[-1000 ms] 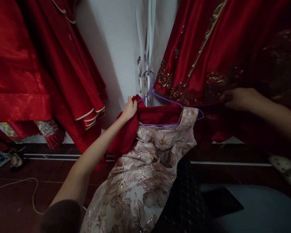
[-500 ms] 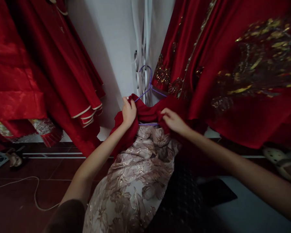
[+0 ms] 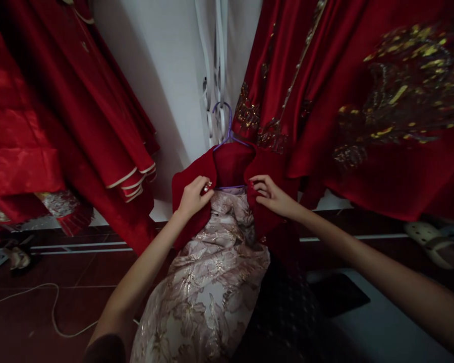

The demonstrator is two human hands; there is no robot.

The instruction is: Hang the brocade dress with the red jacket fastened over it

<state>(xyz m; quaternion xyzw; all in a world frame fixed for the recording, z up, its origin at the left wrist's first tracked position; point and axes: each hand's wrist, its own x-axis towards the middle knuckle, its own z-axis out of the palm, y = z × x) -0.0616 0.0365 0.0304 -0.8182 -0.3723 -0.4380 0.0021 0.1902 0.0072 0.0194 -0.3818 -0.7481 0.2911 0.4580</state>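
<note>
A red jacket hangs on a purple hanger, its front parted. Inside the opening lies a pale floral brocade garment with a metallic sheen, which drapes down towards me. My left hand is closed on the jacket's left front edge. Small pearl-like beads show by its fingers; I cannot tell whether they are a ring or a fastening. The opposite front edge is pinched between the thumb and fingers of my right hand. The hanger's lower bar crosses between both hands.
Red garments hang at the left, and a red garment with gold sequins hangs at the right. White curled metalwork stands behind the hanger. A white cable lies on the floor. A clog sits at the right.
My left hand has come down from the jacket's shoulder to its front edge. The right hand stays at the other edge. The jacket's shoulders and front now lie flatter and more spread.
</note>
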